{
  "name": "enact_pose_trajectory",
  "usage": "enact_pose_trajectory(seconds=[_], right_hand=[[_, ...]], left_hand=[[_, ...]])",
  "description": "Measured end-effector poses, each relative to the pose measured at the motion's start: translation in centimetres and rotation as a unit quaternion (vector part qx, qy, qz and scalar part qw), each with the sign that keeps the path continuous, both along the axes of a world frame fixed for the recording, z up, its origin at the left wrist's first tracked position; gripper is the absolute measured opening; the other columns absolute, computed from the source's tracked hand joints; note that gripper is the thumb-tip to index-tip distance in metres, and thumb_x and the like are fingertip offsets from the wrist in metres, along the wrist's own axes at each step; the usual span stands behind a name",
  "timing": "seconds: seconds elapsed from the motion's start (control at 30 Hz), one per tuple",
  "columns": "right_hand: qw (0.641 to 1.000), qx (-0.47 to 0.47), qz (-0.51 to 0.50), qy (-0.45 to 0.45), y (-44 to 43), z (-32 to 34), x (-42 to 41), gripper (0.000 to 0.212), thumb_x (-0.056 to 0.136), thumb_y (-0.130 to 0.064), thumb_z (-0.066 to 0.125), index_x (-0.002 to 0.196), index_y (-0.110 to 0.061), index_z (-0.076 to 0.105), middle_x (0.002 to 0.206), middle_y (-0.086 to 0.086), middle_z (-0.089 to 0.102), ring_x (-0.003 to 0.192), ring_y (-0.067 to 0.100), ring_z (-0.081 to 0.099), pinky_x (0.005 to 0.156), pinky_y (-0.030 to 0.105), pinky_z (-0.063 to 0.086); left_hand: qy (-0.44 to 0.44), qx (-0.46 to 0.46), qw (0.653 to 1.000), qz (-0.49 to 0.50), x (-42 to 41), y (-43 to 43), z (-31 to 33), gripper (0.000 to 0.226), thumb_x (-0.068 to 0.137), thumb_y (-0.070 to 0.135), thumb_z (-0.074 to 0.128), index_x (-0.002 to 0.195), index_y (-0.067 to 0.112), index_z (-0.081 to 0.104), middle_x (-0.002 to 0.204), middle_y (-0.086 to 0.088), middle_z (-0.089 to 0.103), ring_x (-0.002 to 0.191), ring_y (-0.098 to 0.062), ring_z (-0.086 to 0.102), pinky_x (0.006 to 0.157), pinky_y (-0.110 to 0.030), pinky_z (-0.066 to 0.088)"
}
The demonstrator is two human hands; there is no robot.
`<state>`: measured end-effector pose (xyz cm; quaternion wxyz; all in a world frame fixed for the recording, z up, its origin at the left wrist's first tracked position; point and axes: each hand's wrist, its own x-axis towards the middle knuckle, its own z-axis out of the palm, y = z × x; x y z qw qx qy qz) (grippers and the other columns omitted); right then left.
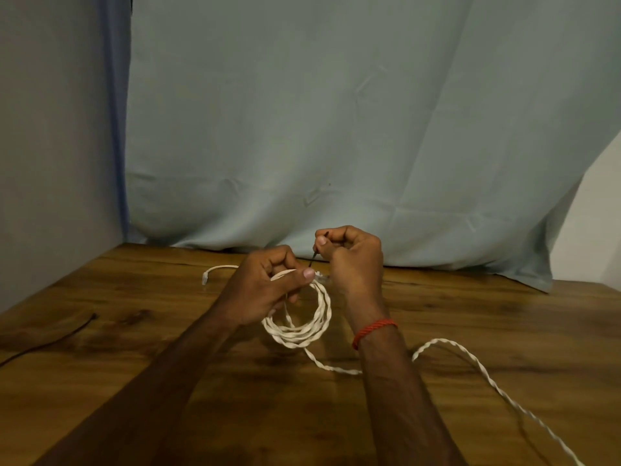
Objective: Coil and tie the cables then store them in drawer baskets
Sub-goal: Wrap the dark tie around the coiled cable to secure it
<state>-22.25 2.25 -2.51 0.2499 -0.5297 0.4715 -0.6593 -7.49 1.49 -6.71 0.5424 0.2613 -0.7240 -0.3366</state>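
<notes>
Open tabletop (151,331) left; cable tail (493,384) right.

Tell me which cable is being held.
The white twisted cable, coiled in the left hand; the thin black cable lies untouched on the wooden table, far left.

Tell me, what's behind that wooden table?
A pale blue cloth hangs there, its hem draped onto the far edge of the table. Whatever the cloth covers is hidden.

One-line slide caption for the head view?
Left hand holds a coiled white cable over the wooden table; right hand pinches a thin black tie at its top.
</notes>
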Motion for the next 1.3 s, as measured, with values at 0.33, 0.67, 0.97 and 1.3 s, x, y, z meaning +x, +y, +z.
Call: enact_pose_trajectory(seconds=[0.33,0.67,0.97,1.3], right_hand=[[0.99,-0.051,0.011,0.134,-0.5,-1.1,0.9,0.015,0.09,-0.018,0.073,0.103,-0.024,0.075,0.072,-0.001,0.073,0.069,0.008,0.071,0.072,0.035,0.061],[0.958,-0.018,0.133,0.254,0.1,-0.7,0.5,0.024,0.102,-0.027,0.056,0.113,-0.018,0.076,0.081,0.001,0.076,0.084,0.014,0.074,0.084,0.034,0.058],[0.898,-0.061,0.078,0.429,6.0,2.7,-1.8,0.033,0.098,-0.02,0.063,0.13,-0.011,0.066,0.109,0.009,0.076,0.107,0.019,0.069,0.096,0.036,0.052],[0.893,-0.122,-0.03,0.432,15.8,7.5,-7.4,0.027,0.093,-0.013,0.069,0.119,-0.009,0.073,0.105,0.011,0.077,0.096,0.022,0.071,0.091,0.037,0.054]], left_hand=[[0.036,0.025,0.999,0.015,0.3,-1.1,-0.6,0.033,0.093,0.022,0.07,0.078,-0.002,0.053,0.058,-0.02,0.062,0.029,-0.018,0.038,0.039,-0.021,0.032],[0.107,0.031,0.993,0.032,0.8,-0.9,0.3,0.029,0.098,0.029,0.055,0.089,0.002,0.056,0.059,-0.015,0.06,0.029,-0.014,0.037,0.037,-0.018,0.031],[0.12,0.025,0.992,0.039,-1.0,2.9,3.4,0.043,0.095,0.041,0.047,0.11,0.001,0.048,0.053,-0.006,0.061,0.032,-0.025,0.045,0.035,-0.023,0.037],[0.088,0.1,0.991,-0.028,-3.8,12.1,5.2,0.049,0.075,0.045,0.082,0.11,0.015,0.066,0.093,-0.001,0.076,0.078,-0.013,0.071,0.066,-0.033,0.057]])
